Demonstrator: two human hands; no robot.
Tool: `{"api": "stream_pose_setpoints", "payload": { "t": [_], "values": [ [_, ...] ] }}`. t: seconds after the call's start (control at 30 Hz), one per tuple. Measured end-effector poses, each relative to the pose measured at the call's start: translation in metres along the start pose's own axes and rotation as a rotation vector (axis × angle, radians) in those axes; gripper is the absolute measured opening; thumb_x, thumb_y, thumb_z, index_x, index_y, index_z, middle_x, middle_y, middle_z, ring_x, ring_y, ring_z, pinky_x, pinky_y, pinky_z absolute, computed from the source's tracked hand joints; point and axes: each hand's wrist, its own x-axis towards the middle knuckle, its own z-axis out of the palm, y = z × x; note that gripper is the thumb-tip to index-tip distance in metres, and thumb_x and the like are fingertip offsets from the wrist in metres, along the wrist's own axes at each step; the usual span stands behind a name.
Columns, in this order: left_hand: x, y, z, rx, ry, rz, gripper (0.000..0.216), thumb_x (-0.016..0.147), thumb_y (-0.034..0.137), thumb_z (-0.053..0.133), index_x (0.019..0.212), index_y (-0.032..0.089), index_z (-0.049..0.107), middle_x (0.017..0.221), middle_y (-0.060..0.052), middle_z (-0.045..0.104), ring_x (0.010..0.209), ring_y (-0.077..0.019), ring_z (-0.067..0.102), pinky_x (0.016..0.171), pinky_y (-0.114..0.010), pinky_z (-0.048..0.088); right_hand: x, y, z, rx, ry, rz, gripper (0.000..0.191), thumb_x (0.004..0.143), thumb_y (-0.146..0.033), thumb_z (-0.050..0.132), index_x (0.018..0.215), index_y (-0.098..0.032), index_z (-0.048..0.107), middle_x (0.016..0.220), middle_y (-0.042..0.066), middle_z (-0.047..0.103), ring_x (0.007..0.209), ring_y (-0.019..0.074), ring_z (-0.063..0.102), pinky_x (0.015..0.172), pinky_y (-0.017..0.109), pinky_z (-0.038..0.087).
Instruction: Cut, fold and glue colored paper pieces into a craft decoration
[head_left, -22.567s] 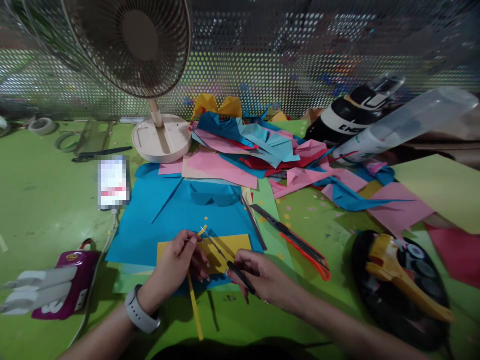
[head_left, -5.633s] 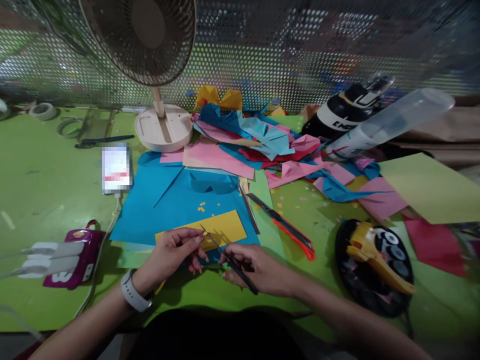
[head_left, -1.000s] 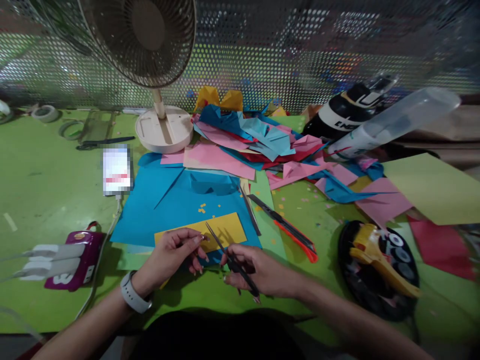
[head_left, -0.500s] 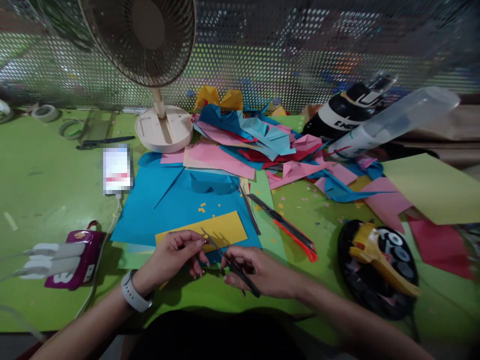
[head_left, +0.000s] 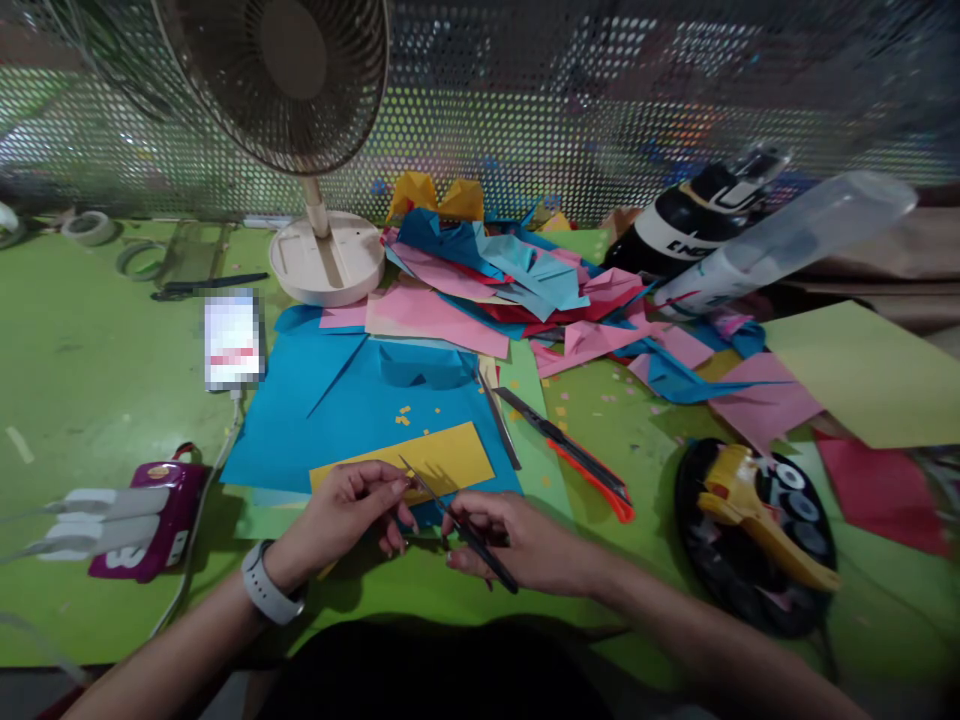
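Observation:
My right hand (head_left: pixel 517 545) is closed round the dark handles of a pair of scissors (head_left: pixel 482 555). Their thin blades point up and left, the tips by my left fingers. My left hand (head_left: pixel 367 500) has thumb and forefinger pinched together beside the blades; what sits in the pinch is too small to make out. Beneath both hands lies a yellow paper strip (head_left: pixel 457 460), over blue paper sheets (head_left: pixel 292 430). Small orange paper bits (head_left: pixel 403 415) are scattered on the blue paper. A folded blue paper piece (head_left: pixel 427 368) rests just behind them.
Right of the paper lies an orange and black box cutter (head_left: pixel 592 470). Farther right is a yellow-handled tool (head_left: pixel 765 520) on a black round tray. A pile of coloured paper (head_left: pixel 487 260) and a fan (head_left: pixel 326 260) stand behind. At left are a phone (head_left: pixel 232 338) and a purple power strip (head_left: pixel 150 525).
Both hands and the scissors keep almost the same place. The whole view has shifted very slightly.

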Motion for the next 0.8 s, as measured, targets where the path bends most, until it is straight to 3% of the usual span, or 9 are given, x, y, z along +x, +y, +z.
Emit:
{"api": "stream_pose_setpoints", "payload": {
  "t": [0.4, 0.8],
  "values": [
    [-0.0003, 0.0008, 0.0004, 0.027, 0.011, -0.006, 0.033, 0.08, 0.045, 0.067, 0.087, 0.014, 0.061, 0.067, -0.002, 0.07, 0.045, -0.0084, 0.062, 0.043, -0.018, 0.049, 0.0004, 0.0038, 0.0003, 0.0, 0.004, -0.001, 0.034, 0.078, -0.048, 0.067, 0.088, -0.018, 0.054, 0.063, -0.006, 0.044, 0.057, 0.0078, 0.038, 0.05, 0.019, 0.032],
    [-0.0025, 0.009, 0.0048, 0.045, 0.066, -0.038, 0.04, 0.075, 0.05, 0.07, 0.086, 0.014, 0.059, 0.066, -0.002, 0.069, 0.045, -0.0093, 0.061, 0.044, -0.02, 0.049, 0.0022, 0.0, 0.0013, 0.112, 0.045, 0.05, 0.042, 0.069, -0.052, 0.075, 0.086, -0.019, 0.056, 0.061, -0.006, 0.047, 0.054, 0.0086, 0.043, 0.05, 0.02, 0.034]
  ]
}}
